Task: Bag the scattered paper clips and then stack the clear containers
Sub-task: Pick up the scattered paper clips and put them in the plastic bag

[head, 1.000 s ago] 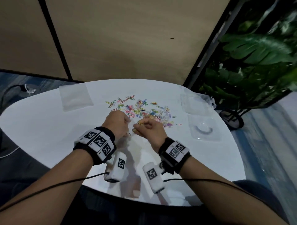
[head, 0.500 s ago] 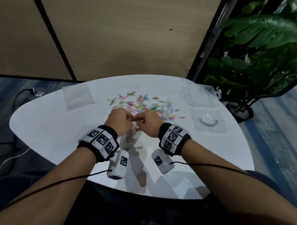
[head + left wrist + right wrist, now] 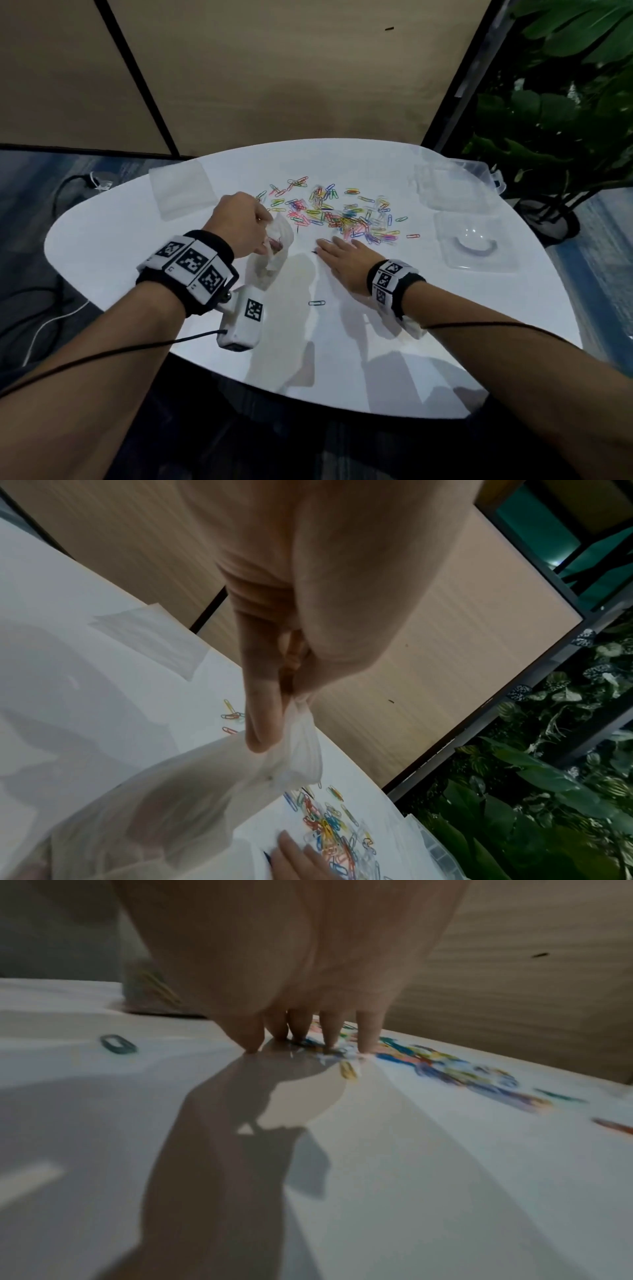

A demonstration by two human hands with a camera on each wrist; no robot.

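Note:
Coloured paper clips lie scattered across the middle of the white table. My left hand pinches the rim of a small clear plastic bag, which hangs open just left of the pile; in the left wrist view the bag droops below the pinching fingers. My right hand lies flat and open on the table at the pile's near edge, its fingertips touching clips. One lone clip lies nearer me. Two clear containers sit at the right.
Another flat clear bag lies at the table's far left. A wood-panelled wall stands behind the table. A large potted plant stands close to the right edge. Cables run along the floor at left.
My hands, together at the bag a moment ago, have parted. The right hand let go and reached forward flat onto the clips. The left hand lifted the bag up and left.

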